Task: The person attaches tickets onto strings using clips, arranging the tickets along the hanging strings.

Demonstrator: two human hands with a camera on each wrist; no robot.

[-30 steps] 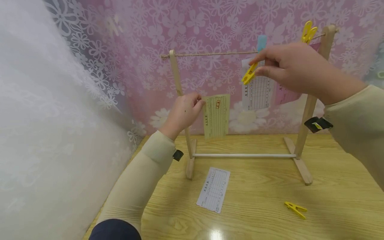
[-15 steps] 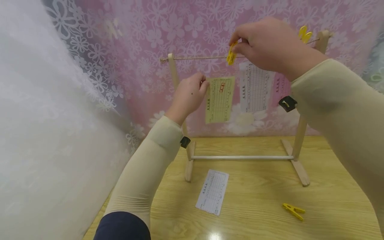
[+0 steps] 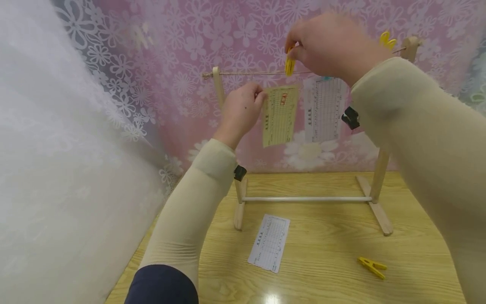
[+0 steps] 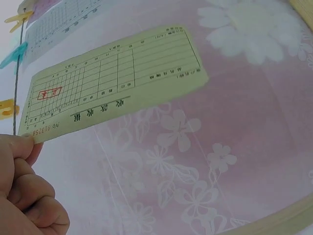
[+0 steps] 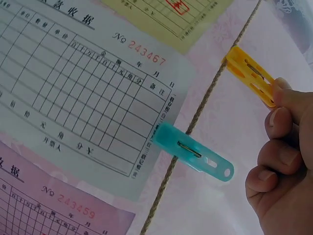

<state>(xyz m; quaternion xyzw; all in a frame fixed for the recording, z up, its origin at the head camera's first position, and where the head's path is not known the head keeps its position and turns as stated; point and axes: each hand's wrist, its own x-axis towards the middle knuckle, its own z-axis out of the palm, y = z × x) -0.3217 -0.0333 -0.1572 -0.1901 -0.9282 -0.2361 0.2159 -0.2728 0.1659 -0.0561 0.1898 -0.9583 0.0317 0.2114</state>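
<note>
My left hand [image 3: 243, 107] pinches a yellow receipt slip [image 3: 280, 118] by its upper left corner, just below the rope [image 3: 250, 73]. The slip hangs upright and carries a red stamp, plain in the left wrist view. Above it to the right, my right hand [image 3: 330, 46] pinches a yellow clothespin [image 4: 7, 108] by its handle end. In the right wrist view that clothespin's tip overlaps the rope. Beside it a blue clothespin [image 5: 193, 152] clips a white receipt slip [image 5: 98, 93] to the rope. A pink slip [image 5: 54, 200] hangs past the white one.
The rope spans a wooden stand [image 3: 379, 169] with a white crossbar [image 3: 307, 199]. More yellow clothespins [image 3: 387, 40] sit at its right end. On the table [image 3: 322, 253] lie another white slip [image 3: 269, 242] and a yellow clothespin [image 3: 372, 267]. A floral curtain [image 3: 171, 105] stands behind.
Both hands have risen. The left has brought the yellow slip up near the rope; the right has carried its yellow clothespin up and left from in front of the white slip to the rope.
</note>
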